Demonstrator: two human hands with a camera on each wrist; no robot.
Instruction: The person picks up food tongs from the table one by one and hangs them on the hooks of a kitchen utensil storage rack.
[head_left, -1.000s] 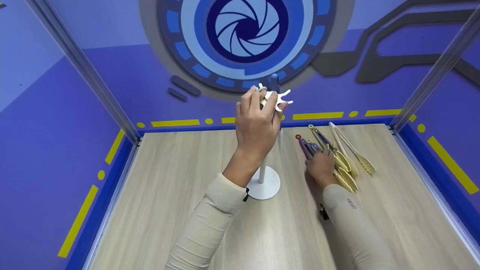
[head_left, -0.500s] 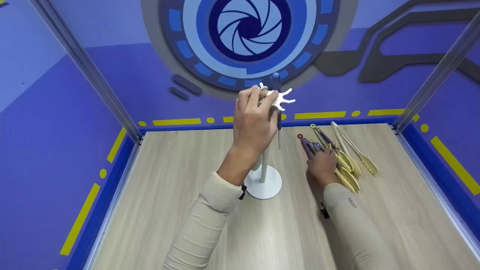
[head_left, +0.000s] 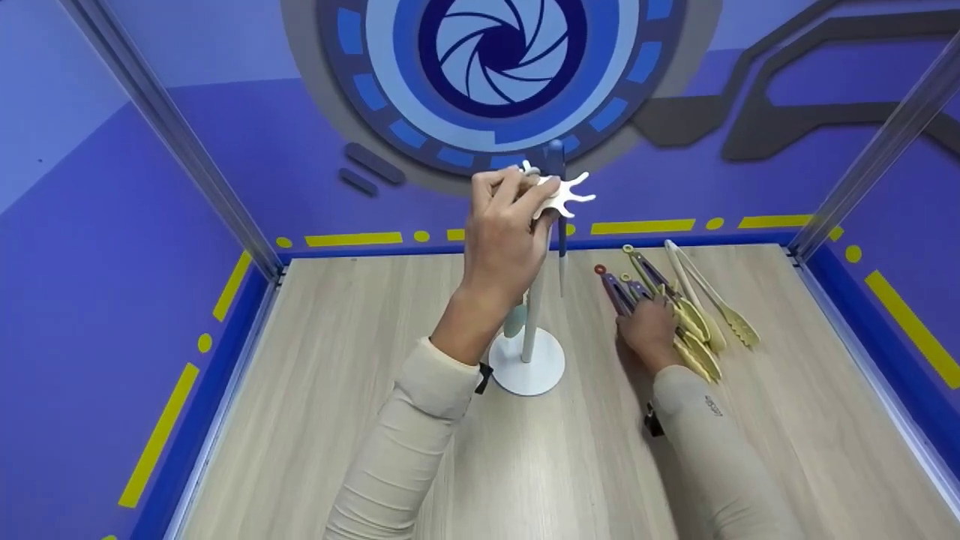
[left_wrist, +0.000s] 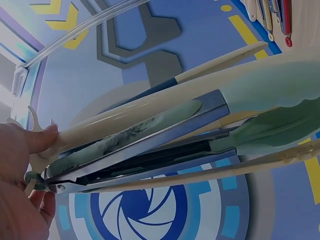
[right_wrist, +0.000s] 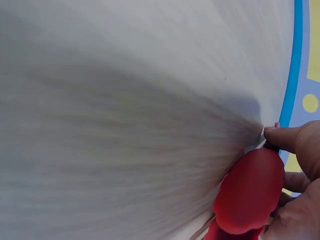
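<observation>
Stand (head_left: 531,322) upright, long axis vertical, left fingers (head_left: 534,196) curled round its hooked top; right fingers (right_wrist: 296,181) round red tongs (right_wrist: 250,192).

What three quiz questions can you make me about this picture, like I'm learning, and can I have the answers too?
1. Fill in: The right hand touches tongs whose tip, in the right wrist view, is ____.
2. True or false: The mint tongs lie flat on the table.
3. Pick one: Where is the left hand?
A. At the top of the stand
B. Flat on the table
C. On the stand's round base

Key:
1. Red.
2. False: the mint tongs are up beside the stand.
3. A.
</observation>
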